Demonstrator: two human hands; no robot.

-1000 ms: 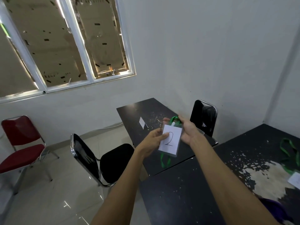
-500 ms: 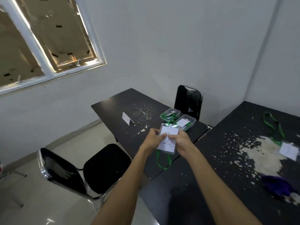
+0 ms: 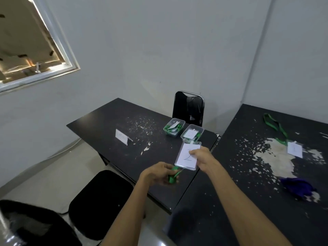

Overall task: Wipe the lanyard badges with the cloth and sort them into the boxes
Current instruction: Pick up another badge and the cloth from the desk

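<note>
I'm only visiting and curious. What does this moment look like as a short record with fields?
right hand: pinches the badge marked 2 over the far table
left hand: grips that badge's green lanyard, bunched up
left box: on the far table, holds badges with green lanyards
right box: beside it, a badge lying on top
spare badge: lies on the near table, its lanyard stretched out
cloth: purple, on the near table, neither hand touching it
</note>
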